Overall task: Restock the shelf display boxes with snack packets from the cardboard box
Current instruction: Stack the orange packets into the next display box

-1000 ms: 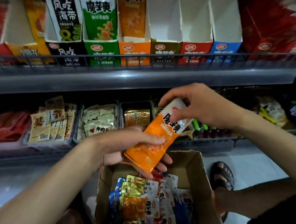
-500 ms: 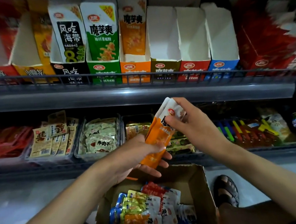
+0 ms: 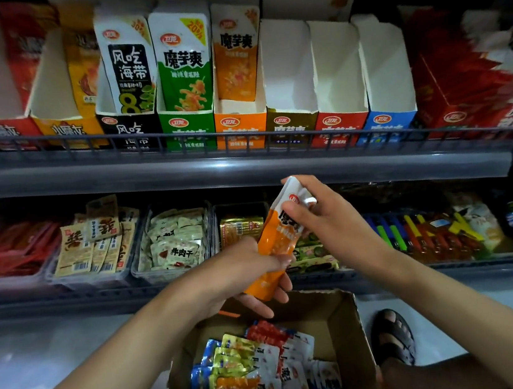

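Orange packet (image 3: 279, 240) lifted higher, steeper | left hand (image 3: 246, 274) grips bottom | right hand (image 3: 323, 218) pinches top

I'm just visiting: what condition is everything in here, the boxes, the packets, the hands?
Orange packets: held tilted between both hands.
Left hand: grips their lower end.
Right hand: pinches their top end.
Cardboard box: open, packets inside.
Orange display box: partly filled.
Brown display box: looks empty.
Red display box: looks empty.
Blue display box: looks empty.
Green display box: stocked.
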The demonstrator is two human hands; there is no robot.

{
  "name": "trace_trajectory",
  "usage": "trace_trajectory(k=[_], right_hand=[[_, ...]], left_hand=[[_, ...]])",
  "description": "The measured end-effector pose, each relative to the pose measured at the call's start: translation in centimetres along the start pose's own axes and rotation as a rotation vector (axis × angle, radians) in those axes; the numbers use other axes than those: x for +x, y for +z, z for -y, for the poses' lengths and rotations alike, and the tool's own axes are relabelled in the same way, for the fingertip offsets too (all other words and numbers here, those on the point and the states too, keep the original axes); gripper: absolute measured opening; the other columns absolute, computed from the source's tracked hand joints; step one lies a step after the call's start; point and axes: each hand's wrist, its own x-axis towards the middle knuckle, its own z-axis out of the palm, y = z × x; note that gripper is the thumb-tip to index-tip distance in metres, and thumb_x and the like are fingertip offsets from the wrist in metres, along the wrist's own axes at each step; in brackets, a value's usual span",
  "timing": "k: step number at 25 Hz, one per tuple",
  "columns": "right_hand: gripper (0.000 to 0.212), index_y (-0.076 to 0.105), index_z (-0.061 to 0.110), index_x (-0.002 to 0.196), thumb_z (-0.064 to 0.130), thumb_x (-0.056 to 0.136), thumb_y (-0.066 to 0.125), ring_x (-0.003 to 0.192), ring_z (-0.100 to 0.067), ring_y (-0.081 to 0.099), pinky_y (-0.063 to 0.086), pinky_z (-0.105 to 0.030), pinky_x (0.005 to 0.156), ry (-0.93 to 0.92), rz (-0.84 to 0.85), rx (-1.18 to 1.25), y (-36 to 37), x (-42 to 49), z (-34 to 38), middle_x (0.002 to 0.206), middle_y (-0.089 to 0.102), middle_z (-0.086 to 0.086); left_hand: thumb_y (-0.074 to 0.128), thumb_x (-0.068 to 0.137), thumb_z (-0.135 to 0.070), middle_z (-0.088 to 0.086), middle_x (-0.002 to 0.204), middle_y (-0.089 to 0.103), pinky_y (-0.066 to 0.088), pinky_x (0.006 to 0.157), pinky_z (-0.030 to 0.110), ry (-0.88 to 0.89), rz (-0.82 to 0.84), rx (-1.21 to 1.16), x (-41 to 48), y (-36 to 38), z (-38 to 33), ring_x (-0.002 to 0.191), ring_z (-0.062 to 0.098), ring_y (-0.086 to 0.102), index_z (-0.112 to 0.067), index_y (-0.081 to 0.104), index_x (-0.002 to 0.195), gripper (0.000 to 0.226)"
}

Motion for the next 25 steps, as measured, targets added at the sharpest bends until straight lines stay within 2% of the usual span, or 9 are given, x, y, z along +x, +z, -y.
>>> trace_trajectory(k=[4, 7, 9, 11, 14, 17, 20, 22, 25], right_hand=[[0.037, 0.047, 0.03, 0.132, 0.042, 0.097, 0.05, 0.102, -0.009, 0.063, 0.057, -0.034, 0.084, -0.028, -0.001, -0.065, -0.1, -0.2, 0.0, 0.113, 0.062, 0.002], [0.045, 0.042, 0.03, 0.137, 0.046, 0.096, 0.048, 0.104, -0.008, 0.06, 0.055, -0.027, 0.083, -0.032, -0.006, -0.132, 0.2, -0.4, 0.2, 0.117, 0.058, 0.002], [0.046, 0.04, 0.031, 0.139, 0.044, 0.096, 0.05, 0.106, -0.008, 0.059, 0.055, -0.028, 0.085, -0.024, -0.002, -0.124, 0.0, -0.4, 0.5, 0.12, 0.056, 0.002], [0.046, 0.042, 0.031, 0.139, 0.035, 0.096, 0.057, 0.108, -0.01, 0.061, 0.056, -0.031, 0.087, -0.011, -0.021, 0.02, -0.4, -0.4, 1.0, 0.122, 0.058, 0.003], [0.051, 0.05, 0.024, 0.134, 0.025, 0.088, 0.069, 0.106, -0.014, 0.067, 0.056, -0.036, 0.091, 0.128, -0.075, 0.41, -1.8, -0.3, 2.2, 0.119, 0.067, 0.0], [0.036, 0.066, 0.01, 0.114, 0.027, 0.082, 0.069, 0.1, -0.019, 0.069, 0.053, -0.037, 0.094, 0.218, 0.048, 0.548, -3.1, -0.2, 3.3, 0.108, 0.074, -0.009], [0.028, 0.07, 0.01, 0.103, 0.024, 0.079, 0.07, 0.088, -0.016, 0.07, 0.056, -0.024, 0.074, 0.225, 0.079, 0.61, -3.9, 0.2, 4.4, 0.102, 0.075, -0.01], [0.023, 0.069, 0.008, 0.102, 0.02, 0.082, 0.07, 0.076, -0.01, 0.068, 0.05, -0.017, 0.056, 0.175, 0.07, 0.579, -4.5, 0.8, 5.5, 0.096, 0.075, -0.008], [0.011, 0.069, 0.007, 0.098, 0.011, 0.088, 0.067, 0.064, -0.006, 0.064, 0.045, -0.014, 0.05, 0.076, 0.011, 0.516, -5.4, 2.4, 7.8, 0.084, 0.074, -0.003]], left_hand=[[0.059, 0.096, -0.028, 0.018, 0.102, 0.072, 0.058, 0.077, 0.044, -0.003, 0.067, 0.015, -0.3, -0.6, -0.3, 0.094, 0.031, 0.071, -0.012, 0.057, 0.12, 0.029], [0.058, 0.096, -0.031, 0.016, 0.099, 0.072, 0.059, 0.066, 0.036, 0.011, 0.061, 0.037, -0.1, -0.6, -0.1, 0.089, 0.028, 0.072, -0.013, 0.059, 0.117, 0.028], [0.057, 0.096, -0.031, 0.015, 0.098, 0.073, 0.058, 0.061, 0.032, 0.031, 0.059, 0.049, -0.1, -0.6, -0.2, 0.087, 0.027, 0.072, -0.013, 0.06, 0.116, 0.027], [0.056, 0.097, -0.03, 0.015, 0.098, 0.073, 0.056, 0.061, 0.033, 0.078, 0.071, 0.038, -0.1, -0.8, -0.6, 0.087, 0.028, 0.071, -0.011, 0.061, 0.116, 0.027], [0.056, 0.097, -0.028, 0.018, 0.1, 0.072, 0.056, 0.061, 0.031, 0.155, 0.114, -0.015, -0.5, -1.5, -2.0, 0.089, 0.03, 0.071, -0.008, 0.062, 0.116, 0.028], [0.059, 0.094, -0.028, 0.019, 0.101, 0.072, 0.059, 0.062, 0.033, 0.146, 0.207, -0.041, -1.1, -2.3, -3.5, 0.091, 0.032, 0.071, -0.007, 0.063, 0.116, 0.031], [0.06, 0.094, -0.027, 0.02, 0.103, 0.071, 0.059, 0.065, 0.036, 0.145, 0.271, -0.038, -1.5, -3.0, -4.8, 0.094, 0.034, 0.07, -0.005, 0.063, 0.116, 0.032], [0.06, 0.093, -0.026, 0.019, 0.105, 0.071, 0.059, 0.065, 0.035, 0.184, 0.271, -0.035, -1.9, -3.3, -5.7, 0.094, 0.034, 0.07, -0.005, 0.062, 0.117, 0.032], [0.065, 0.09, -0.025, 0.014, 0.105, 0.073, 0.059, 0.063, 0.034, 0.281, 0.122, -0.117, -2.0, -3.5, -7.2, 0.095, 0.031, 0.071, -0.008, 0.062, 0.117, 0.033]])
